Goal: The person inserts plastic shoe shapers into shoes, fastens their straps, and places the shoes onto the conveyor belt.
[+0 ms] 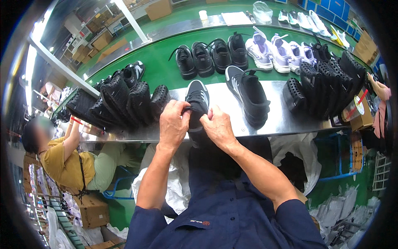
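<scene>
1. Black sneaker [197, 93]: soft-looking upper, rounded toe with pale-grey trim, laces; it lies toe-away at the smooth, shiny metal ledge [217, 93], between both hands.
2. Left hand [173, 123]: thumb and curled fingers pinch the opening's dark edge.
3. Right hand [219, 126]: fingers bent against the opposite side; their grip is unclear.
4. Matching shoe [251, 97] just right; knobbly-soled black shoes [311, 83] beyond.

The hands [174, 124] [219, 128] partly hide the held shoe [197, 93] — mainly its sides.
</scene>
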`<action>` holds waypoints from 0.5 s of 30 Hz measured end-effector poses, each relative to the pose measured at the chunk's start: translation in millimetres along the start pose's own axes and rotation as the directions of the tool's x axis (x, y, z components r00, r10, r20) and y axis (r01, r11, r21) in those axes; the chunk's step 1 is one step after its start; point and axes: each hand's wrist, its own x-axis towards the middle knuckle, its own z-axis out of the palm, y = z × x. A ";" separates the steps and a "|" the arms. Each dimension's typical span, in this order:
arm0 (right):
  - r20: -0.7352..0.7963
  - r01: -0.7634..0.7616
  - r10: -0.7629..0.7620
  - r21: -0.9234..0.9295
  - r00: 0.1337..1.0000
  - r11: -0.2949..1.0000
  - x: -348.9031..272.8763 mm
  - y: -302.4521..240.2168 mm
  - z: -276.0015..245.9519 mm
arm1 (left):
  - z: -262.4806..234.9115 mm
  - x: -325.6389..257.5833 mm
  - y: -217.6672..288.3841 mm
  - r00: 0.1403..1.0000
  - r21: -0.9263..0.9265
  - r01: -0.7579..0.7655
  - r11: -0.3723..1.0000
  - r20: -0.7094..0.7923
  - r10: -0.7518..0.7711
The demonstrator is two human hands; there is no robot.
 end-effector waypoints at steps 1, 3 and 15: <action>0.049 0.017 -0.019 0.045 0.999 0.999 -2.0 -1.2 -7.4 | -2.3 2.4 13.2 1.000 0.075 0.014 0.997 -0.016 -0.013; 0.107 0.091 -0.093 0.029 0.990 0.995 -14.6 -19.8 -35.1 | -10.6 -6.3 31.5 0.999 0.199 0.022 0.980 -0.041 -0.014; -0.069 -0.289 0.283 -0.096 0.957 0.952 37.2 21.5 -127.0 | 14.8 5.2 76.0 0.990 0.490 -0.123 0.863 -0.004 0.143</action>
